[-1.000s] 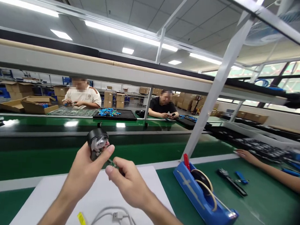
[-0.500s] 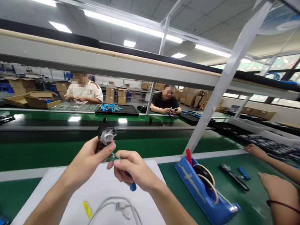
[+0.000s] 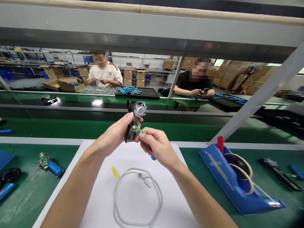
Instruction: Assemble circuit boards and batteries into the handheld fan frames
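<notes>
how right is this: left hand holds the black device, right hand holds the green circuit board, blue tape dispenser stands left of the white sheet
Wrong side: the head view shows the blue tape dispenser right of the white sheet, not left. The left hand does hold the black device, and the right hand the green circuit board.

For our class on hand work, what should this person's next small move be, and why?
Probably turn the green circuit board into line with the black housing: the left hand grips that housing, while the right hand pinches the board at a slant in front of it.
</notes>
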The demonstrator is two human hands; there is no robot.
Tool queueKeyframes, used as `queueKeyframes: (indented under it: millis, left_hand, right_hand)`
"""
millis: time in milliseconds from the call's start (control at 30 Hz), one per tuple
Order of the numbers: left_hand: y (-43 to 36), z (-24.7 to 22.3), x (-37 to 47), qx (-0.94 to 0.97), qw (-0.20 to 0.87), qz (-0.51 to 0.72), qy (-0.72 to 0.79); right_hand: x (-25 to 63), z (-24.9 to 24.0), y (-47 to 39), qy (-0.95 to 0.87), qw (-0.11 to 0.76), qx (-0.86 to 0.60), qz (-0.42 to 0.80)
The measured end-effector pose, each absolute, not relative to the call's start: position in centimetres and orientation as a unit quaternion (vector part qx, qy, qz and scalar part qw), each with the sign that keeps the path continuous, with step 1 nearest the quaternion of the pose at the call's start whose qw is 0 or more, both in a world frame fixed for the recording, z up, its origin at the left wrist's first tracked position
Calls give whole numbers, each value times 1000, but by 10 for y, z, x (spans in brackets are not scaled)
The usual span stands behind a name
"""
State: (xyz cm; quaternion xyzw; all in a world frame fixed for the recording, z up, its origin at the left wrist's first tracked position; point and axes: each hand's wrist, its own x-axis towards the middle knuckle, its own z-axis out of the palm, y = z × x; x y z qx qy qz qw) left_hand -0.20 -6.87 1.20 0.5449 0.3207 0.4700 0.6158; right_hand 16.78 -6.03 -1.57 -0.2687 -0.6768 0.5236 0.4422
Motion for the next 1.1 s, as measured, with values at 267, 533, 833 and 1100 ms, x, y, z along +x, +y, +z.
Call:
queueKeyframes:
  millis: [267, 533, 833, 1100]
  left_hand:
    - [-65, 8, -1, 544, 582, 503, 336]
    - [-67, 16, 2, 546, 579, 517, 314]
    - [-64, 15, 8, 452, 633, 559, 288]
    - [-62, 12, 6, 443, 635, 570, 277]
  right_hand:
    - [167, -19, -55, -669, 478, -271, 501]
    - [169, -20, -51, -647, 481, -260, 532]
    - [165, -21, -52, -570, 508, -242, 598]
    - [165, -23, -51, -558, 549, -253, 568]
